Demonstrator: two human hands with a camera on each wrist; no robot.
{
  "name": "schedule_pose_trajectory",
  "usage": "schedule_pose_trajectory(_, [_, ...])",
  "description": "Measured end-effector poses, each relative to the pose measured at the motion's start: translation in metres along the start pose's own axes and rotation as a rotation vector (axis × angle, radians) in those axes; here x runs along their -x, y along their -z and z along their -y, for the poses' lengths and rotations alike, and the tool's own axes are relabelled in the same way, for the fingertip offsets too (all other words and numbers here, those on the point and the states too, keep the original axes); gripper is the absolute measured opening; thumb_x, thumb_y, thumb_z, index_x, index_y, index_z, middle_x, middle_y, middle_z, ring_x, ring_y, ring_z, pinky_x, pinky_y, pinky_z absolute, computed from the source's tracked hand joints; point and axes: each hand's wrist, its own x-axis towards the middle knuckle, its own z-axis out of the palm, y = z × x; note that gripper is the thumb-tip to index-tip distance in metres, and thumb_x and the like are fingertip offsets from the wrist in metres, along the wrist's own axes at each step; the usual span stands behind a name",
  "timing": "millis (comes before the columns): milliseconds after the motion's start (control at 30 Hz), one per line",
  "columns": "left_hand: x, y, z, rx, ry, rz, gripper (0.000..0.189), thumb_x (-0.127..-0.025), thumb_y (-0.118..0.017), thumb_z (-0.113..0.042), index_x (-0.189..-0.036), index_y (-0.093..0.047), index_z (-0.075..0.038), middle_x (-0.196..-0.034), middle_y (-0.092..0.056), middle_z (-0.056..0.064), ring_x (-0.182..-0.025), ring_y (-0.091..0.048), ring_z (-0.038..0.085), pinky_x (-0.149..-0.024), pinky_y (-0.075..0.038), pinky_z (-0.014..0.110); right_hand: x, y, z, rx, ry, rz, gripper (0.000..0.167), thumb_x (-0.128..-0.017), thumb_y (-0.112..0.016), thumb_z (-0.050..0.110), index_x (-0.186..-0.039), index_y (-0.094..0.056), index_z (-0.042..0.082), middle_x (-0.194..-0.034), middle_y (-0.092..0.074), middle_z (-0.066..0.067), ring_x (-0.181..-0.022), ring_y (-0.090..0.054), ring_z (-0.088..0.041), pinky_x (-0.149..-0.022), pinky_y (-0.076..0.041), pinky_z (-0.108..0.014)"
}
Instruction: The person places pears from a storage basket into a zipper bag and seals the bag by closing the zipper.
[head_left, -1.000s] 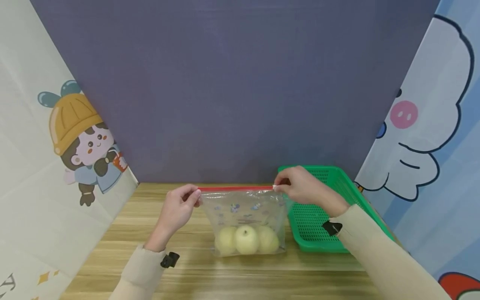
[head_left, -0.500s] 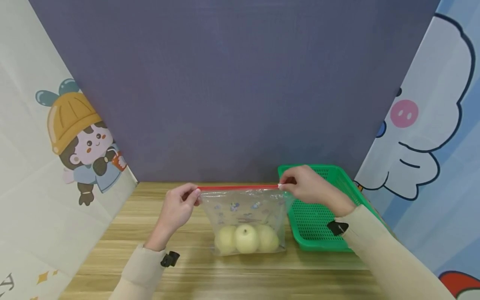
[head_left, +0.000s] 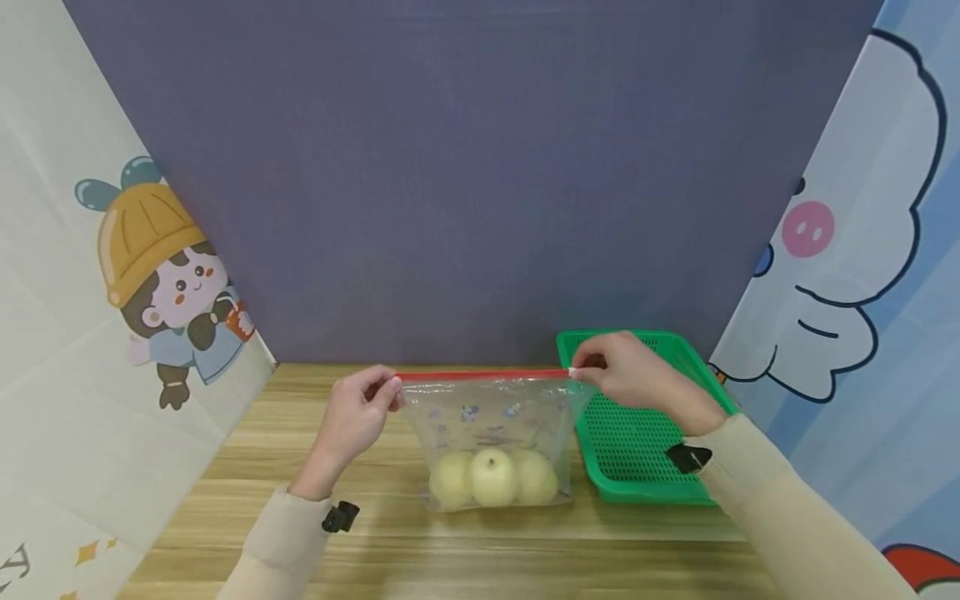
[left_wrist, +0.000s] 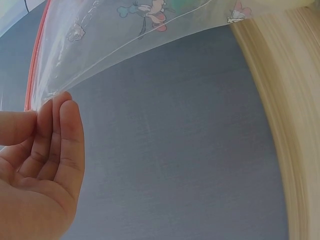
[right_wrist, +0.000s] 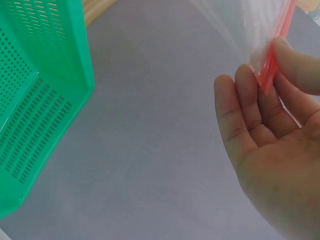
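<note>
A clear zip-top bag [head_left: 487,429] with small printed figures stands upright on the wooden table, its red zip strip [head_left: 480,376] stretched level along the top. Inside at the bottom sit three pale yellow-green round fruits [head_left: 492,479], side by side and looking like pears. My left hand [head_left: 362,417] pinches the strip's left end between thumb and fingers; the left wrist view has the bag's corner [left_wrist: 45,95] at those fingertips. At the right end my right hand [head_left: 618,371] pinches the red strip, and in the right wrist view the strip's tip [right_wrist: 267,75] lies between thumb and fingers.
Right of the bag is a green perforated plastic basket [head_left: 600,479], partly under my right forearm. A dark grey-blue panel [head_left: 465,183] rises behind the wooden table [head_left: 315,467]. Cartoon-printed sheets [head_left: 67,375] flank both sides.
My right hand has slid a short way to the right along the red zip strip, uncovering more of it. The left hand, the fruits and the basket have stayed put.
</note>
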Motion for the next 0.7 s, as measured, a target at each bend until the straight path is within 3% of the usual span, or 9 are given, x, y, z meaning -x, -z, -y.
schedule_pose_trajectory(700, [-0.002, 0.0, 0.0, -0.011, 0.011, 0.009, 0.018, -0.104, -0.058, -0.01, -0.094, -0.072, -0.007, -0.078, -0.067, 0.001, -0.072, -0.063, 0.016, -0.064, -0.055, 0.029, 0.011, 0.008, -0.015, -0.003, -0.014, -0.023, 0.009, -0.1, -0.066, 0.014, -0.1, -0.074, 0.009, -0.088, -0.069, -0.001, -0.073, -0.058, -0.015, -0.066, -0.05, -0.034])
